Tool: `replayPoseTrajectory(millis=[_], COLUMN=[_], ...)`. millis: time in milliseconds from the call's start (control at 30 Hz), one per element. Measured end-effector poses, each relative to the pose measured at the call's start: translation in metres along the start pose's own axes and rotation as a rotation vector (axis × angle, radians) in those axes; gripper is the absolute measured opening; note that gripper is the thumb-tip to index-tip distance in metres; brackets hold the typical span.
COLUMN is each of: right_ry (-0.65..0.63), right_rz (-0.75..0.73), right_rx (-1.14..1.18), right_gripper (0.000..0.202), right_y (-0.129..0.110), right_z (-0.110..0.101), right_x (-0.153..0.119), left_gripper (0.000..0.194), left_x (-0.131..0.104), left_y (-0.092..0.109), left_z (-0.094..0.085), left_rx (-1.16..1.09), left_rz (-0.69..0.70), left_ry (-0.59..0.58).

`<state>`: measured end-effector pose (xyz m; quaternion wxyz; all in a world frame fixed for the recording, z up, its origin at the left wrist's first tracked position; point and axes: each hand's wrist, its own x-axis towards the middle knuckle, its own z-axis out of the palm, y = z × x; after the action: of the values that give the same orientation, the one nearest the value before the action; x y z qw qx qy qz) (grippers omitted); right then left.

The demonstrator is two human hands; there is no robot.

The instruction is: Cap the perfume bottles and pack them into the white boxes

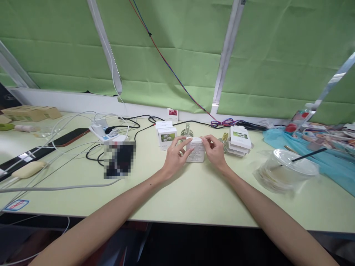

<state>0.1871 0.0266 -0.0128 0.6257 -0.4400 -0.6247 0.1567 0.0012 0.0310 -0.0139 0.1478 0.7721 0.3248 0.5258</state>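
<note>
Both my hands hold a small white box (pixel 195 150) with printed text, standing on the pale green table (pixel 194 192) at its middle. My left hand (pixel 174 155) grips the box's left side, fingers along its top edge. My right hand (pixel 215 150) holds the right side, fingertips on the top. Behind the box stand two small glass bottles, one clear (pixel 186 131) and one with a gold cap (pixel 224 141). A white box with a flower picture (pixel 167 138) stands to the left, and a stack of flat white boxes (pixel 239 140) lies to the right.
A power strip (pixel 107 133) with plugs and several cables lies left, beside a blurred dark item (pixel 119 159) and a phone (pixel 69 137). A clear plastic lidded cup (pixel 288 168) and a blue bag (pixel 327 155) sit right. Green sheeting (pixel 177 51) backs the table.
</note>
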Motion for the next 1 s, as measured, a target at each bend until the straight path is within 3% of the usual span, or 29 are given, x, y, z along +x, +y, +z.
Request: replayPoseTrajectory(millis=[1000], right_ry=[-0.006], right_rz=[0.019], right_rx=[0.035], right_gripper=[0.031], right_y=[-0.0081], right_z=[0.0], right_x=[-0.0011], left_gripper=[0.029], left_x=[-0.0001], left_y=[0.006], left_z=[-0.0008], left_rx=[0.002], left_rz=[0.007], left_ry=[-0.023])
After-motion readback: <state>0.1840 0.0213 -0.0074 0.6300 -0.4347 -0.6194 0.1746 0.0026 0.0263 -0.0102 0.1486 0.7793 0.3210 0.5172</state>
